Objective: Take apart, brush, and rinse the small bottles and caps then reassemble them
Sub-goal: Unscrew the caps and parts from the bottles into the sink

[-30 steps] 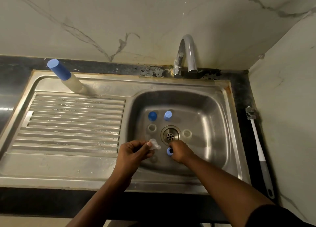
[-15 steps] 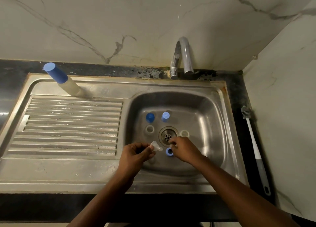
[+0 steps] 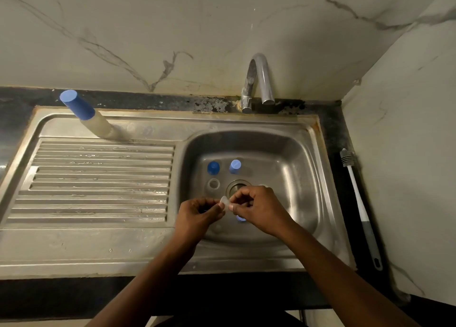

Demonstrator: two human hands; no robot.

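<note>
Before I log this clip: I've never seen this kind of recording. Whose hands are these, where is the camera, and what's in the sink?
There is no machine here. These are a person's two bare hands, filmed by a wide-angle camera worn on their head and looking down into a stainless steel sink. The left hand and right hand together pinch a small clear plastic piece over the basin. On the basin floor stand a darker blue cap, a lighter blue cap and a clear round open piece. Another blue cap is partly hidden under the right hand. A taller pale bottle with a blue cap stands behind the ribbed drainboard. A white-and-grey bottle brush lies to the right.
</note>
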